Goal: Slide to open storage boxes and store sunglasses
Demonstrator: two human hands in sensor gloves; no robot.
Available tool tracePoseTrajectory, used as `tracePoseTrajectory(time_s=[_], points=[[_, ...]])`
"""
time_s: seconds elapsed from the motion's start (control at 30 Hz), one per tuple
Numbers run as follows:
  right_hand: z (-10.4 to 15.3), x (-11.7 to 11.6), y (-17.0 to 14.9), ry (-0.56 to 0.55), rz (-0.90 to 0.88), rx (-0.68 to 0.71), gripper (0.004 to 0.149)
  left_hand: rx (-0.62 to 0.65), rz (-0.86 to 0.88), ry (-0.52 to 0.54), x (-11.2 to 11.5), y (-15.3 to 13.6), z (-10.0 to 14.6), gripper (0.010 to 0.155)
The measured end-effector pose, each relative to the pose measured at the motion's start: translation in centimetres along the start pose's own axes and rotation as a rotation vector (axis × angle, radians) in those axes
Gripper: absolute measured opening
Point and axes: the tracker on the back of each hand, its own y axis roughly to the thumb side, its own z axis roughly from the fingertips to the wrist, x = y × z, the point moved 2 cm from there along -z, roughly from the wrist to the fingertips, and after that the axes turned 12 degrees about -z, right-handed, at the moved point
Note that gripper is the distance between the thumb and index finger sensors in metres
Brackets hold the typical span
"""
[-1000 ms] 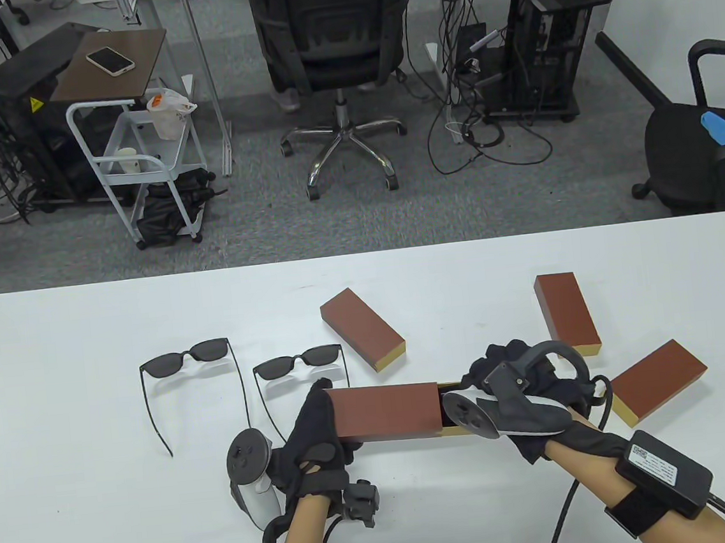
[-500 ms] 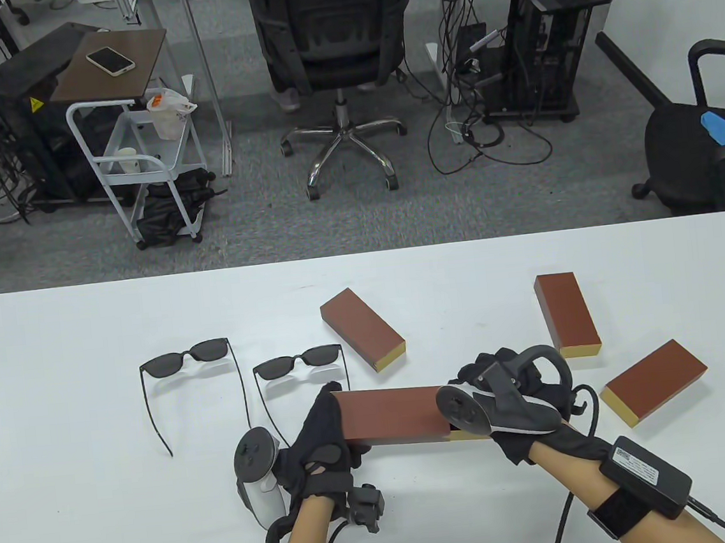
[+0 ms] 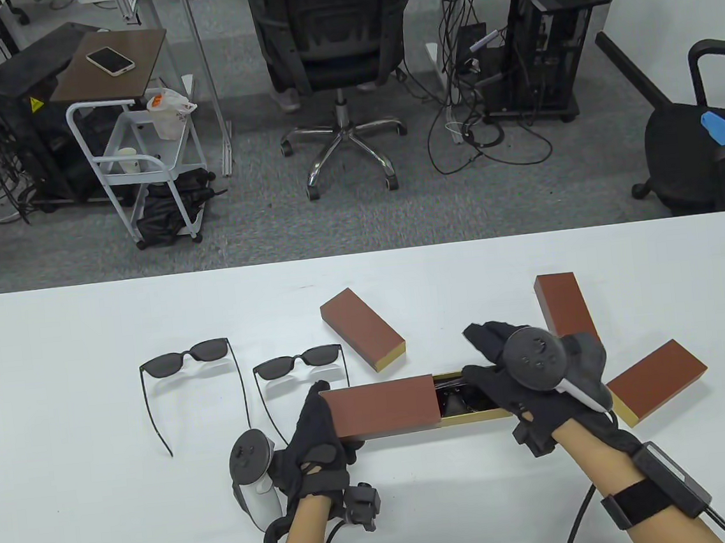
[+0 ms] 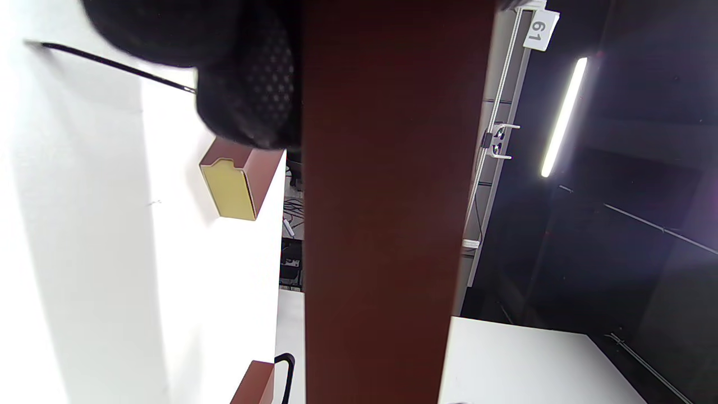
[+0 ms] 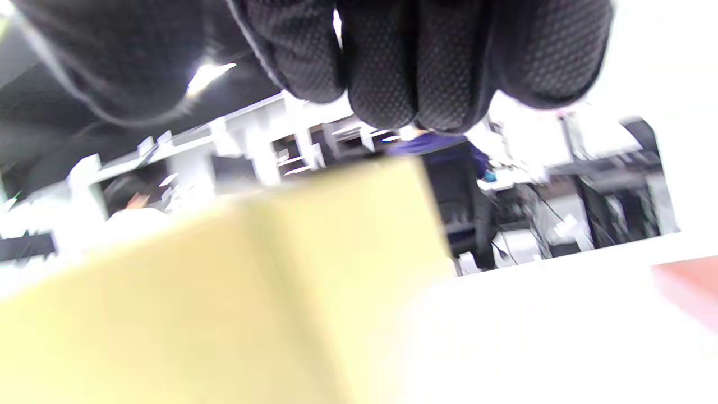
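— Where's the box being worked?

— Near edge of the table (image 3: 56, 352), middle. The left hand (image 3: 314, 439) grips the brown sleeve (image 3: 382, 407) at its left end; the right hand (image 3: 514, 385) holds the yellow drawer (image 3: 472, 416), which is drawn out rightward with something dark inside.

— How will it handle?

— Light, stiff card, I'd judge — smooth sides, so hold the ends. The sunglasses (image 3: 298, 364) to the far left look fragile; lift them by the frame.

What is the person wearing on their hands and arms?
Both hands, left and right, wear black textured gloves. A grey-and-white tracker like a game controller is strapped behind each. A black box sits strapped on the right forearm, with black cables trailing from both arms.
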Motion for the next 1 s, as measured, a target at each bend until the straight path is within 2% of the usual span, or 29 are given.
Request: tracePoseTrajectory(time_s=[0.13, 0.2, 0.23, 0.3, 0.53, 0.63, 0.83, 0.93, 1.0], points=[[0.4, -1.6, -5.4, 0.085, -0.480, -0.215, 0.064, 0.001, 0.014, 0.002, -0.1, 0.0, 0.0, 0.072], [1.0, -2.7, -6.8, 0.124, -0.667, -0.270, 0.064, 0.002, 0.022, -0.006, 0.0, 0.0, 0.0, 0.072], [1.2, -3.2, -7.2, 0.115, -0.756, -0.245, 0.061, 0.002, 0.021, -0.011, 0.1, -0.1, 0.0, 0.072], [1.6, -3.8, -7.8, 0.083, -0.821, -0.258, 0.059, 0.004, 0.019, -0.017, 0.2, -0.1, -0.1, 0.072], [2.8, -5.5, -9.5, -0.042, -0.824, -0.294, 0.045, 0.006, -0.029, -0.008, 0.1, -0.4, -0.2, 0.072], [3.2, -6.1, -10.0, -0.046, -0.798, -0.277, 0.044, -0.001, -0.055, -0.002, 0.0, -0.7, -0.2, 0.072], [3.7, -5.5, -9.3, -0.098, -0.728, -0.241, 0.044, -0.002, -0.045, -0.015, 0.0, -0.9, -0.3, 0.072], [4.0, -5.9, -8.9, -0.034, -0.781, -0.181, 0.054, -0.003, -0.028, -0.020, -0.1, -0.9, -0.3, 0.072], [4.2, -6.8, -8.7, 0.086, -0.871, -0.158, 0.066, -0.006, -0.025, -0.009, -0.1, -0.9, -0.3, 0.072]])
